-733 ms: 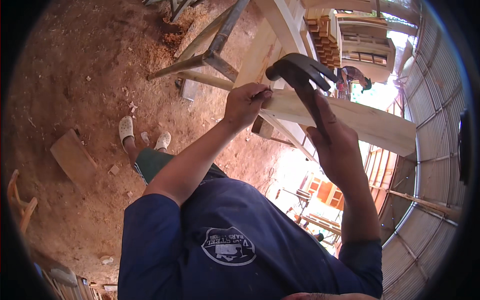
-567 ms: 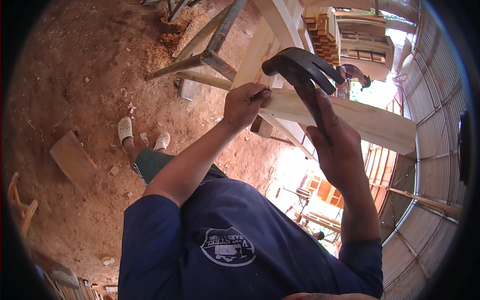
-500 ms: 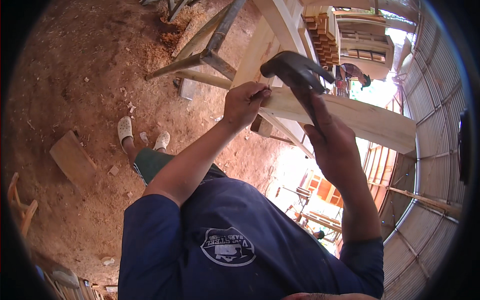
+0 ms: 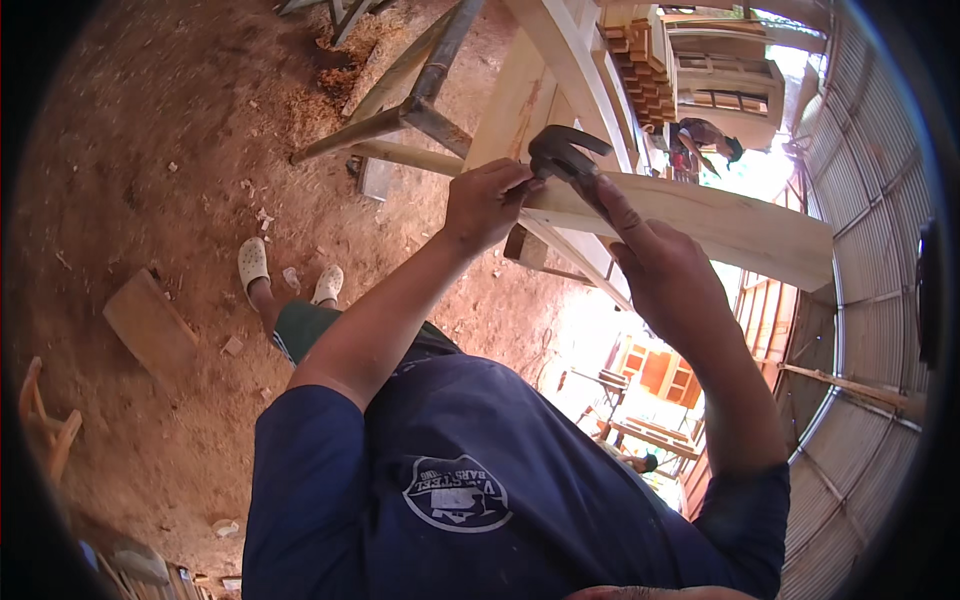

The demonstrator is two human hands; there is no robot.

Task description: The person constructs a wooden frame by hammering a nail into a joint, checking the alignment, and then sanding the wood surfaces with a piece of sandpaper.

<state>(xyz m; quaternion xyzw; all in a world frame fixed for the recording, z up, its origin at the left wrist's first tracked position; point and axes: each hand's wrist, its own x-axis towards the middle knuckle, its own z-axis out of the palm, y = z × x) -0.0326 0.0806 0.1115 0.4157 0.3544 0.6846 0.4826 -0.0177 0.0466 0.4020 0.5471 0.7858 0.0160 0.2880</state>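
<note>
My right hand is wrapped round the handle of a dark claw hammer. The hammer's head is low, right beside the fingertips of my left hand. Those fingers are pinched together at the near end of a pale wooden board, on what looks like a thin dark nail, mostly hidden by fingers and hammer. The board runs off to the right. Behind it, wider pale planks and a long pale beam meet near the hammer.
A wooden trestle stands at the upper left on a dirt floor with shavings. A loose board lies at the left. Stacked timber and another person are at the back right, before a corrugated metal wall.
The hammer has come down and left, from raised above the board to beside my left fingertips. My left hand stays pinched in nearly the same place.
</note>
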